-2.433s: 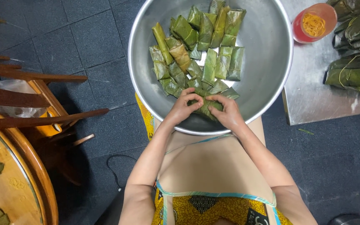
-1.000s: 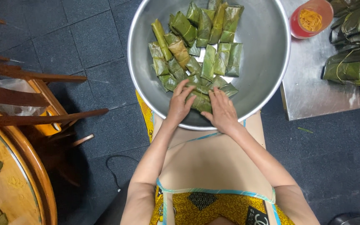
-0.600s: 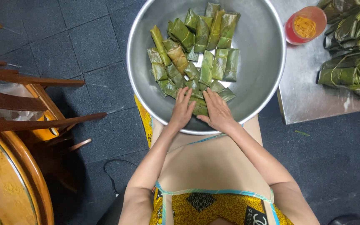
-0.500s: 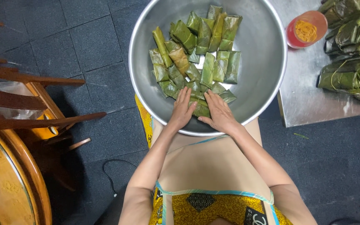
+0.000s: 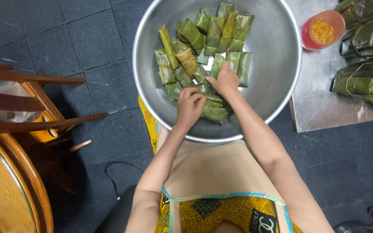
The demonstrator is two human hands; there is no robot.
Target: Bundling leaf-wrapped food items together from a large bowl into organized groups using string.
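Hands work apart in the metal bowl point(image 5: 281, 64): left hand point(image 5: 190, 108) seemingly gripping a leaf parcel point(image 5: 214, 113), right hand point(image 5: 224, 80) pressing parcels farther in.

A big metal bowl point(image 5: 281, 64) sits on the person's lap, with leaf-wrapped parcels point(image 5: 203, 51) packed inside it. Both hands rest in the bowl on the nearest parcels, the left hand point(image 5: 189, 108) nearer the body and the right hand point(image 5: 223, 80) farther in. To the right stands a metal table point(image 5: 324, 103) carrying a small cup point(image 5: 322, 29) and a pile of tied bundles point(image 5: 365, 56). A wooden chair point(image 5: 26, 103) stands to the left.
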